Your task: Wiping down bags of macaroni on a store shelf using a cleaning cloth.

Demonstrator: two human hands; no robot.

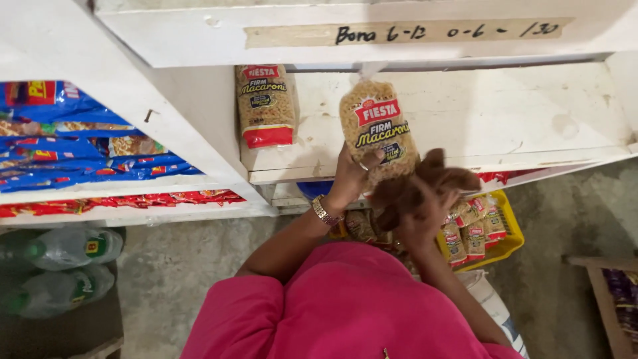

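Holding: left hand grasps a macaroni bag, centre frame.
Right hand: blurred, grip unclear.
Shelved: one bag lies on the white shelf.
Remaining: more bags in the yellow basket.

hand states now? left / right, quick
Left hand: closed on the pasta bag, held up at the white shelf.
Right hand: motion-blurred below the bag; grip cannot be told.

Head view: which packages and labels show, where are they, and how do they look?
Held macaroni bag: left hand, clear, red-yellow label.
Shelf macaroni bag: lying flat, red bottom.
Blue packets: left shelf.
Yellow crate: small bags inside.
Tape strip label: handwritten, shelf edge.
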